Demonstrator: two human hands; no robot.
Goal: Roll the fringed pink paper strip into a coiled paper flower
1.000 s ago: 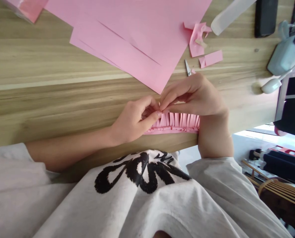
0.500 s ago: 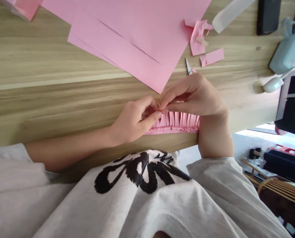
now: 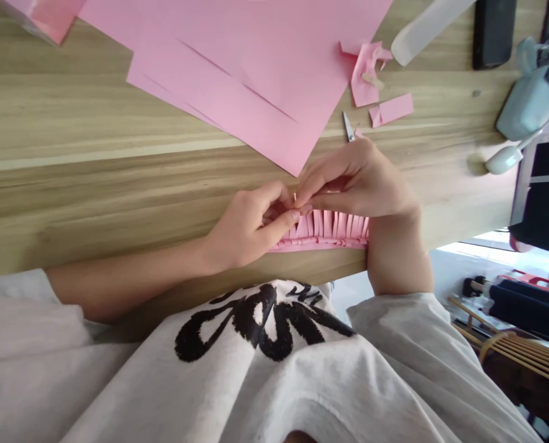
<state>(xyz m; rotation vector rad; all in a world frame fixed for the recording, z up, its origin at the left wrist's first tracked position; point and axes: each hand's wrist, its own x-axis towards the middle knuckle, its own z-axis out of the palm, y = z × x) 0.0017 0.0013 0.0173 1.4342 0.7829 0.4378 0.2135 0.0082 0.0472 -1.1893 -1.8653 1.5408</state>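
The tips of the left hand (image 3: pixel 249 231) and the right hand (image 3: pixel 364 178) are brought together near the middle of the frame; the fringe of a fringed pink paper strip (image 3: pixel 334 226) is pinched between thumb and forefinger of each, though the exact grip is hidden by the fingers; a small pale tip (image 3: pixel 295 197) is seen upright at the fingertips; the strip is laid lengthwise along the near edge of the wooden table (image 3: pixel 94 123), its left end partly covered by the left hand, its right end hidden by the right wrist; just above the right hand, scissors (image 3: pixel 348 127) are partly covered, only the blade end being shown; large pink sheets (image 3: pixel 256 67) are spread across the upper middle, one corner pointed down toward the hands; to their right are scattered crumpled pink scraps (image 3: pixel 364 80) and a small pink rectangle (image 3: pixel 394 111); a whitish strip (image 3: pixel 426 34) and a black flat object (image 3: pixel 494 34) are placed at the upper right; a pink packet (image 3: pixel 48 18) is cut off by the upper left of the frame.
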